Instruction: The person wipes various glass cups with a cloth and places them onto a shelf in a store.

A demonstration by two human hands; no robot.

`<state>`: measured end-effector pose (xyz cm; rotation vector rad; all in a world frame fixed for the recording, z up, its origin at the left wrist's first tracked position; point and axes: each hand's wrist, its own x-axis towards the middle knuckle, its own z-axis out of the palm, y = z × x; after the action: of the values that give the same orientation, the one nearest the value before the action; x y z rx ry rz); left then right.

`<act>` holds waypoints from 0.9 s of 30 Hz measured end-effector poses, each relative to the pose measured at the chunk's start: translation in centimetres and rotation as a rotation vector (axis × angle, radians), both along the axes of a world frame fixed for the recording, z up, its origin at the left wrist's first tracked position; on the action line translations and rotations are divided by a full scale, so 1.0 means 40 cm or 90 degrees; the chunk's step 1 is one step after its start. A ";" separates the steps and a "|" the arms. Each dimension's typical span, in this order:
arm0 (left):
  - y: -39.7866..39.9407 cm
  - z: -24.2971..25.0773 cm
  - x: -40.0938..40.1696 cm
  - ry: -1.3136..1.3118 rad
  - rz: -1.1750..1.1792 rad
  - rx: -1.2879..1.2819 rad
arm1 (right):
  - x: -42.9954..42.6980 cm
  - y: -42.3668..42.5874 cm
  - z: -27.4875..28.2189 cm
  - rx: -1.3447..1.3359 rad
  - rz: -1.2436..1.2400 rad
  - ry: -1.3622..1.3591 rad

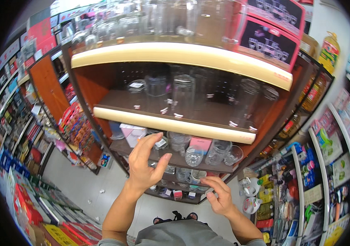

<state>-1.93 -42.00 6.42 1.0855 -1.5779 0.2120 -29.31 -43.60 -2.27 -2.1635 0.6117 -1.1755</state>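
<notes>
My left hand (146, 161) is raised before the shelving unit, thumb and fingers apart, with nothing between them. Behind its fingertips, on the shelf under the cream edge strip (175, 124), sits a glass item with a white label (161, 143). My right hand (221, 196) hangs lower, fingers apart and bare, near a white-rimmed cup (197, 175) on a lower shelf. To the right of my left hand, a round glass jar (194, 156), a pink box (201, 144) and a glass pitcher (218, 152) stand together. A tall glass cylinder (184, 93) stands one shelf higher.
Glassware and pink-edged boxes (269, 43) fill the top shelf, behind a cream strip (178, 50). Cooking oil bottles (329, 52) and packed shelves line the right. Stacked red boxes (25, 204) lie at lower left. Small white scraps (102, 191) dot the tiled floor.
</notes>
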 end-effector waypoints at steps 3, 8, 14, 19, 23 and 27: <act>-0.011 -0.003 -0.037 0.015 -0.064 0.022 | -0.021 -0.003 0.039 -0.019 -0.046 0.000; 0.021 -0.055 -0.034 -0.079 -0.021 0.024 | -0.022 -0.022 0.084 -0.084 -0.057 -0.040; 0.070 -0.063 0.029 0.132 0.078 0.120 | 0.049 -0.053 0.075 -0.119 0.053 -0.034; -0.056 0.055 -0.027 0.140 0.008 0.102 | 0.145 -0.080 0.125 -0.188 0.165 -0.042; -0.165 0.123 0.008 0.149 0.198 0.017 | 0.169 -0.118 0.210 -0.304 0.127 -0.066; -0.247 0.118 0.080 0.006 0.428 0.073 | 0.180 -0.156 0.262 -0.279 0.067 -0.075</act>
<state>1.26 -51.89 11.12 1.6810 -1.1775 0.5684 -22.11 -49.85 8.20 -2.4224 0.1960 -1.4738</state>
